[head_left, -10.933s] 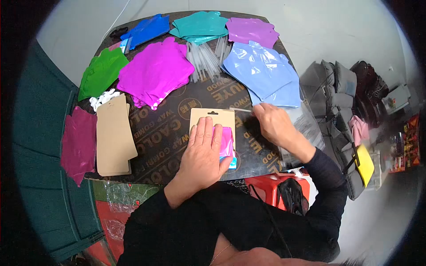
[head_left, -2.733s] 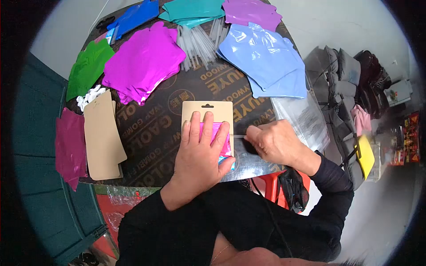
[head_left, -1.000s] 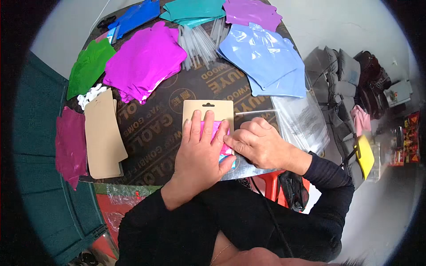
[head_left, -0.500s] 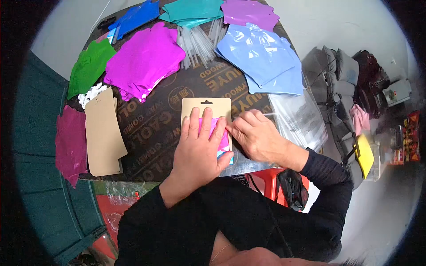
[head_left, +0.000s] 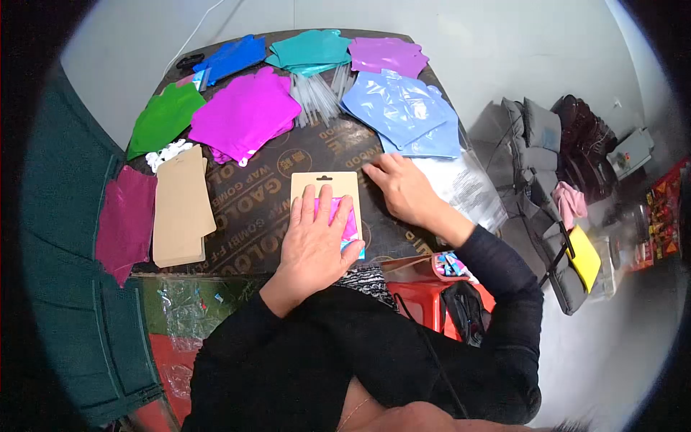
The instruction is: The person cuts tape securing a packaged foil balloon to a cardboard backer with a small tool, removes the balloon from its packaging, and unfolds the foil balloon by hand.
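My left hand (head_left: 314,241) lies flat with its fingers spread, pressing a folded shiny pink piece (head_left: 350,229) onto a tan cardboard hang card (head_left: 306,181). A slot is cut in the card's top edge, and a bit of blue and white shows at the lower right of the pink piece. My right hand (head_left: 407,191) is to the right of the card, apart from it, its fingers curled and thumb and forefinger close together. Whatever it may hold is hidden. Beyond it lie flat light blue foil pieces (head_left: 403,111) and clear plastic bags (head_left: 461,183).
Magenta foil pieces (head_left: 245,111), green ones (head_left: 165,119) and clear straws (head_left: 313,101) lie on the dark printed tabletop (head_left: 252,209). Tan cards (head_left: 178,216) are stacked at left beside dark pink pieces (head_left: 124,223). A red stool (head_left: 417,299) stands below the table edge.
My right hand has moved away from the card's right edge, farther up the table. My left hand stays pressed on the pink piece. The whole view has shifted, showing more wall.
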